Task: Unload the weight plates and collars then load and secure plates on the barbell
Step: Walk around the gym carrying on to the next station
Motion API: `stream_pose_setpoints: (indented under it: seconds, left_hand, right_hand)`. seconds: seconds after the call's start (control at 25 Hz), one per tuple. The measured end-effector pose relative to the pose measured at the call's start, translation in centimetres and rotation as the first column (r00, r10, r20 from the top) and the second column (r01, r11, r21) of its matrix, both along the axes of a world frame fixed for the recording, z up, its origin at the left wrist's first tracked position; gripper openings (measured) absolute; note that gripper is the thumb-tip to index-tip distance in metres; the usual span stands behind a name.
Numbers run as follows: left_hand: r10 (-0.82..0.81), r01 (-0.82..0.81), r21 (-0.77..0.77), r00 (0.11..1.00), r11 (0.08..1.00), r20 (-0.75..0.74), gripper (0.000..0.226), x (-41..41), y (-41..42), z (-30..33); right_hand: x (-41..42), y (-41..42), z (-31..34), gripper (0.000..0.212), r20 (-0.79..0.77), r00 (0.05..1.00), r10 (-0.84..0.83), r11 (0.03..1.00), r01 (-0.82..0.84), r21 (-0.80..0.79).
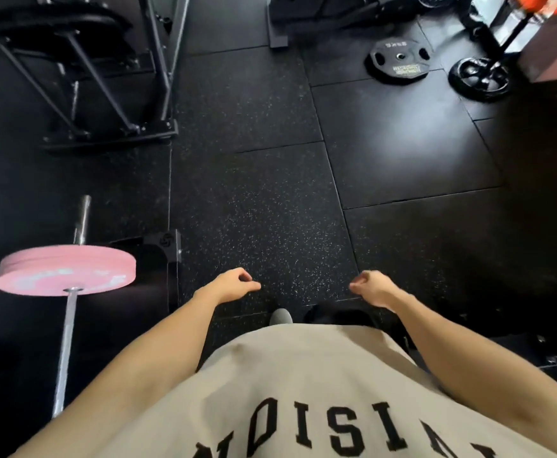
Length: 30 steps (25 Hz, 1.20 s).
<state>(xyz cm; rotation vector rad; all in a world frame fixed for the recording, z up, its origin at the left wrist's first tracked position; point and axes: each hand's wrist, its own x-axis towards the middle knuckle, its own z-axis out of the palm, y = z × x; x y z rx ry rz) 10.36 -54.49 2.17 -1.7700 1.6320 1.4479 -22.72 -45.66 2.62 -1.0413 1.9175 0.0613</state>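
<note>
A steel barbell (67,332) lies at the left with a pink weight plate (65,271) on its sleeve; the bare sleeve end (83,217) sticks out beyond the plate. No collar shows on it. A black weight plate (399,62) lies flat on the floor at the far right. My left hand (229,285) and my right hand (374,287) hang in front of my body with loosely curled fingers, holding nothing, well right of the barbell.
A black bench frame (105,94) stands at the upper left. A machine base (303,24) sits at the top centre. A wheeled stand (482,77) and a box (551,44) are at the upper right. Black rubber floor tiles (270,193) stretch ahead.
</note>
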Motion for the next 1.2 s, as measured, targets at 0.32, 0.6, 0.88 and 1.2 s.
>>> stream_pose_setpoints:
  seconds: [0.32, 0.6, 0.88, 1.2]
  left_hand:
    - [-0.162, 0.163, 0.074, 0.987, 0.984, -0.011, 0.042, -13.9, -22.1, -0.2]
    - [-0.235, 0.232, 0.045, 0.968, 0.972, 0.086, 0.042, -28.0, -43.1, 2.1]
    - [-0.293, 0.296, -0.047, 0.954, 0.954, 0.059, 0.042, -41.6, -58.6, 2.0]
    - [-0.535, 0.536, 0.016, 0.840, 0.844, 0.091, 0.045, -58.5, -81.5, 0.8]
  right_hand:
    - [-8.8, -17.8, -1.3, 0.031, 0.057, 0.994, -0.089, 0.995, 0.087, 0.044]
    - [-23.7, -36.2, -0.3, 0.035, 0.044, 0.996, -0.080, 0.996, 0.078, 0.048]
    - [-36.3, -51.3, -0.1, 0.035, 0.078, 0.977, -0.201, 0.979, 0.198, 0.043]
    - [-50.6, -67.4, -0.8, 0.031, -0.008, 0.938, -0.348, 0.934, 0.347, 0.087]
